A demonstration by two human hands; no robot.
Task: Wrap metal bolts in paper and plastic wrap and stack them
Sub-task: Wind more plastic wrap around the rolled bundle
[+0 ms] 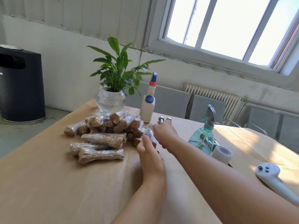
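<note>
A pile of several wrapped bolts (103, 131), brown paper under shiny plastic wrap, lies on the paper-covered table (48, 183). At the pile's right edge, both hands hold one more wrapped bolt (149, 134). My right hand (163, 135) grips it from the right and above. My left hand (149, 156) touches its near end with its fingers curled round it. Two bare metal bolts (164, 119) lie just behind my right hand.
A potted plant in a glass bowl (111, 99) and a white bottle (148, 107) stand behind the pile. A teal spray bottle (204, 135), a white tape roll (221, 152) and a white controller (275, 180) sit to the right. A black bin (21, 84) stands on the floor.
</note>
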